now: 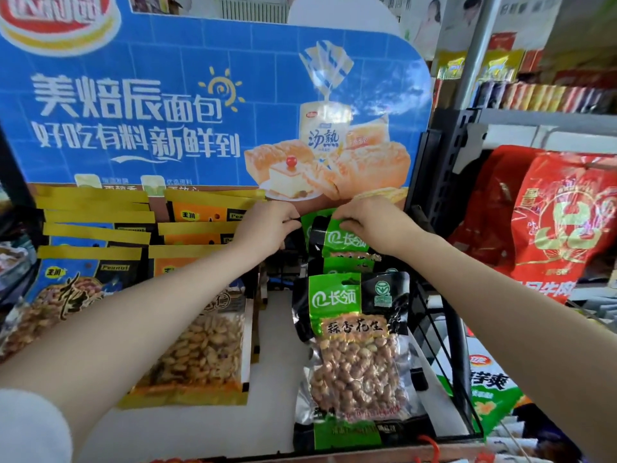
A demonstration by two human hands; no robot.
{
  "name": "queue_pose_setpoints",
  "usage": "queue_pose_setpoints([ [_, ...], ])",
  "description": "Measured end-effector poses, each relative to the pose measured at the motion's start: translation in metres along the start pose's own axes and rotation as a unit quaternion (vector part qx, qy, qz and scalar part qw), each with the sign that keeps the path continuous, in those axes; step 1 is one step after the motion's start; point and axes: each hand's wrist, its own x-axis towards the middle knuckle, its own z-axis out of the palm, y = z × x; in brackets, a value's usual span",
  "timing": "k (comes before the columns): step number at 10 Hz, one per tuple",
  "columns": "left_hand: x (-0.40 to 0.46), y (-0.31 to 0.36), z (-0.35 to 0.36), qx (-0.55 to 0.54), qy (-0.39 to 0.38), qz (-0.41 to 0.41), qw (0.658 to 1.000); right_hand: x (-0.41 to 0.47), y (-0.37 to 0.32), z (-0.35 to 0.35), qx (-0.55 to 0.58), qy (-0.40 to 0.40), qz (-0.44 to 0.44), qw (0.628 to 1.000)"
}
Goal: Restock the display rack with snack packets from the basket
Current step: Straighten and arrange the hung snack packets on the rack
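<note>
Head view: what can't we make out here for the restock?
- Basket: not in this view, so its remaining stock is unknown.
- Hook or peg under the green packet: covered by the left hand and right hand.
- Packets behind the front green peanut packet: only their top edges show; count unclear.
- Yellow peanut packets: partly covered by the left forearm.
- Far-right shelf goods: blurred, labels unreadable.
</note>
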Motion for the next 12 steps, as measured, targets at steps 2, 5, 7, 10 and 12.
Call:
queue_pose_setpoints([
  [2,0.013,0.006,-0.013,0.258,0.007,0.153,0.954,0.007,-0.012,0.017,-0.073,-0.014,0.042,0.996],
  [5,0.025,0.006,-0.014,0.104,-0.072,0.147,0.981,0.008,-0.018,0.024,-0.042,0.042,0.094,0.994],
  [7,0.03,0.005,-0.015,0.136,-0.082,0.163,0.974,0.005,-0.02,0.015,-0.017,0.02,0.098,0.995],
  [10,0.007,0.003,-0.04,0.137,-0.042,0.181,0.973,-0.011,-0.046,0.004,-0.047,0.039,0.119,0.991],
  [12,-0.06,-0.023,-0.081,0.178,-0.005,0.161,0.971,-0.041,-0.078,0.006,-0.06,0.175,0.087,0.979],
])
